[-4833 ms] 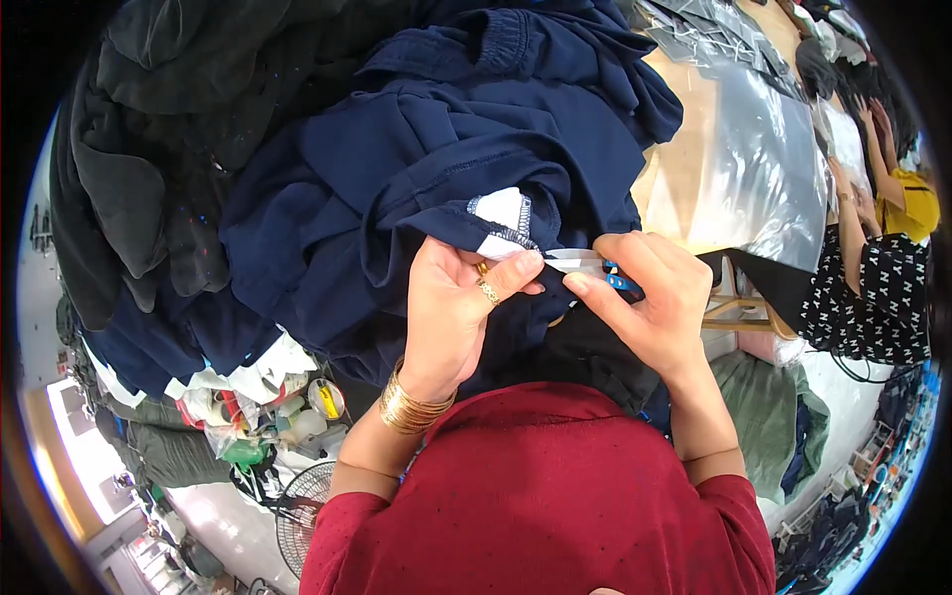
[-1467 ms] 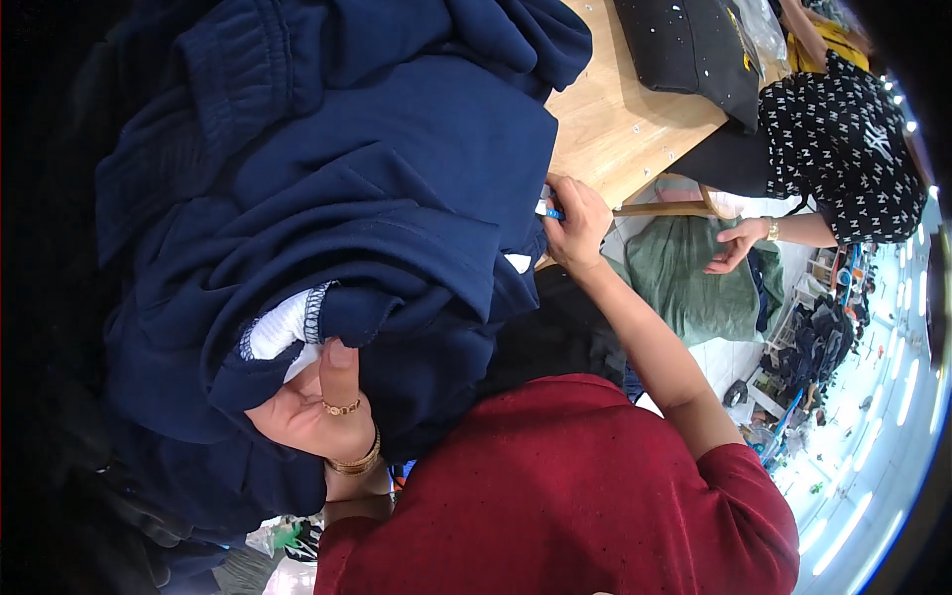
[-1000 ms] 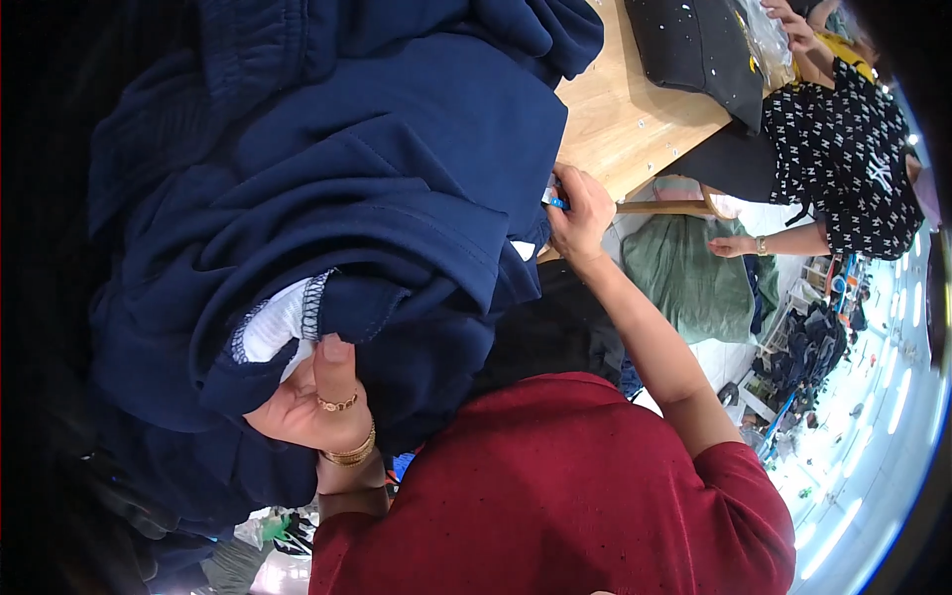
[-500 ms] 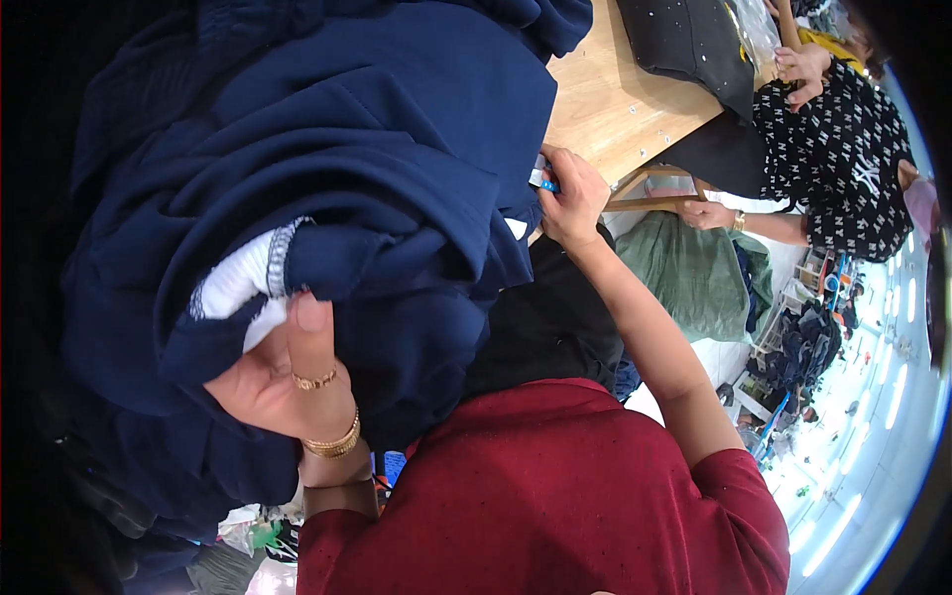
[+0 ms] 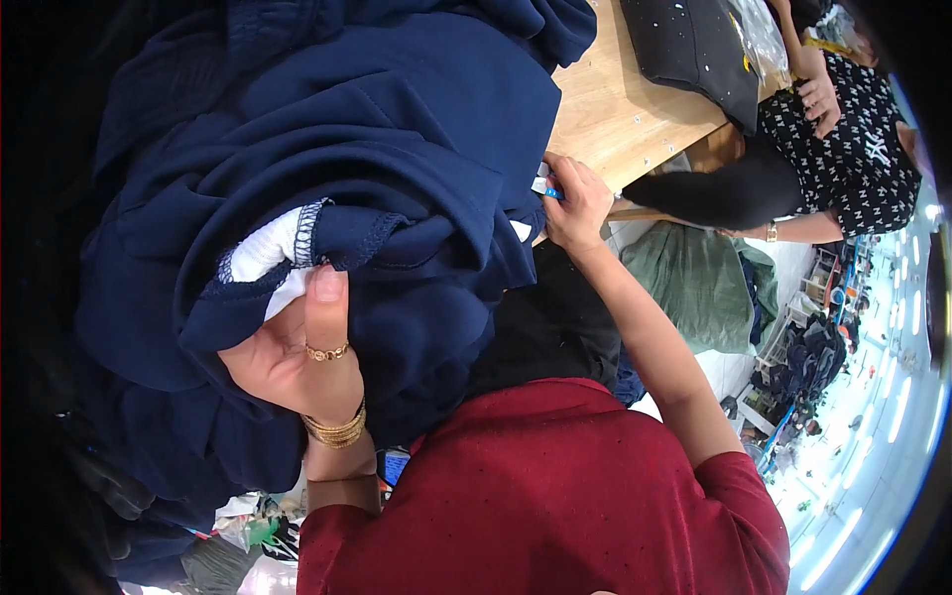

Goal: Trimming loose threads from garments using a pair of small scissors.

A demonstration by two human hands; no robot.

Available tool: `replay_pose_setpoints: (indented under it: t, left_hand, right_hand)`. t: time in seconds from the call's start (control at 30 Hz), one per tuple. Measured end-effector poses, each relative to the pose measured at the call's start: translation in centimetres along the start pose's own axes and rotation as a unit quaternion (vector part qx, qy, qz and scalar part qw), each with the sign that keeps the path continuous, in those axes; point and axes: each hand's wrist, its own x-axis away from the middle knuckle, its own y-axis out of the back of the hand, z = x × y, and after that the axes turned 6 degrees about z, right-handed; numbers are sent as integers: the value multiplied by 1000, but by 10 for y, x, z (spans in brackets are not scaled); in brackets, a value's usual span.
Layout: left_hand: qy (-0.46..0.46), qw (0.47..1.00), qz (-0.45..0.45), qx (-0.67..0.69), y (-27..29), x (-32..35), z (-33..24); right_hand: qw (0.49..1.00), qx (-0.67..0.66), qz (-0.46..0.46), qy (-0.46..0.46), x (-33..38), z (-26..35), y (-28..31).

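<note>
A large heap of navy blue garments (image 5: 446,109) fills the left and middle of the view. My left hand (image 5: 293,362) grips an opened edge of one navy garment, thumb on top and most fingers hidden beneath the cloth. At that edge a white inner fabric (image 5: 266,250) shows, bordered by dark overlock stitching. Against the right side of the heap, by the table edge, my right hand (image 5: 580,203) is closed around a small blue-and-silver tool (image 5: 545,185). Too little of the tool shows to tell its kind.
A wooden table (image 5: 605,109) carries a black fabric piece (image 5: 684,55) and small white scraps. At the right, a co-worker in a patterned black shirt (image 5: 853,139) handles black cloth (image 5: 714,190). Below lies a green sheet-covered bundle (image 5: 689,283); plastic bags (image 5: 248,526) sit at lower left.
My left thumb and the held edge have shifted slightly up and right, showing more stitched seam. My right hand keeps its grip. The co-worker's black cloth has swung out below the table edge.
</note>
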Motion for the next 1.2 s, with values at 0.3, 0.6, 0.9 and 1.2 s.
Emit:
replay_pose_setpoints:
  t: [0.3,0.6,0.9,1.2]
  left_hand:
    - [2,1000,-25,-10,-2,-11,4]
    - [50,996,-24,70,-29,-51,3]
    - [26,999,-19,30,-20,-16,4]
    - [7,999,11,32,-17,-15,1]
  right_hand:
    - [1000,-9,-2,-6,-12,1,4]
    - [1000,5,-17,-1,-49,-6,11]
    - [1000,2,-24,-5,-17,-6,-4]
    - [997,32,-74,-13,-13,-1,-1]
